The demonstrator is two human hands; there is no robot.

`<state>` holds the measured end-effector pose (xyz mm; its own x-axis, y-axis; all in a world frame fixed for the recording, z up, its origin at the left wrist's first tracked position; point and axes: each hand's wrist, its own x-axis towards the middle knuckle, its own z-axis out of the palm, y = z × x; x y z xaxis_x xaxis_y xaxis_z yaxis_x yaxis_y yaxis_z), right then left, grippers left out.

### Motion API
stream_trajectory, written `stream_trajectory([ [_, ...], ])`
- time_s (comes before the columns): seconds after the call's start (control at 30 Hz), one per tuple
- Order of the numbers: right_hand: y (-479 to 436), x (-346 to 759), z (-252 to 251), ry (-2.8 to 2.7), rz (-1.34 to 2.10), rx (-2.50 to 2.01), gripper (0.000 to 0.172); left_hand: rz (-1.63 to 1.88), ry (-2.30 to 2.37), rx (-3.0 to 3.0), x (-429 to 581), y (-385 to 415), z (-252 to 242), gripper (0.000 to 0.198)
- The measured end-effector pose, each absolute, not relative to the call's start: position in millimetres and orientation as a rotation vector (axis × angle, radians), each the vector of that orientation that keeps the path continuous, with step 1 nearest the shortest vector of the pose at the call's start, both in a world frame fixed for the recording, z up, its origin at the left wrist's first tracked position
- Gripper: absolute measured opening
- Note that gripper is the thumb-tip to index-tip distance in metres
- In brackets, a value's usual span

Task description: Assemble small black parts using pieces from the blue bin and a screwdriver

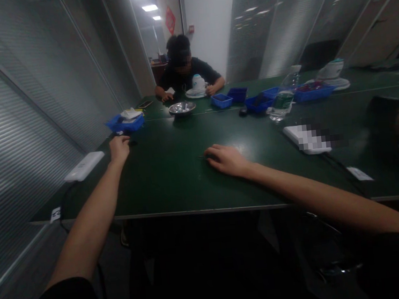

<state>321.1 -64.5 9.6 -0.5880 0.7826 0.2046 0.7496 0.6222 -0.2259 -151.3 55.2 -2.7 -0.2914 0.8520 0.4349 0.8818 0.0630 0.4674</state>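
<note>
Foreground: the right hand rests palm down on the dark green tabletop, fingers loosely bent; a thin sliver shows at its fingertips, and whether it is gripped cannot be told. The left hand, fingers drawn together, is just in front of a blue tray holding crumpled white material; blur hides any grasp. A white box lies left of this hand, a second white box beyond the right forearm. Mid-table: a clear plastic bottle, a shiny metal bowl with small contents, and further blue trays. Far side: a person in black leans over a white fan. Background: glass partitions with blinds flank a white wall.
</note>
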Motion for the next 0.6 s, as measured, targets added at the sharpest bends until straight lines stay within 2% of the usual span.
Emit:
stream_trajectory([
  [0.2,-66,321,11,-2.559,0.176,-1.233,0.034,-1.116,-2.256,-1.822,-151,59,-7,0.029],
  [0.4,-66,321,11,-2.568,0.180,-1.239,0.034,-1.070,-2.362,-1.844,-149,65,-14,0.024],
  [0.6,-64,321,8,-2.565,0.167,-1.223,0.033,-1.187,-2.402,-1.807,-155,70,-22,0.025],
])
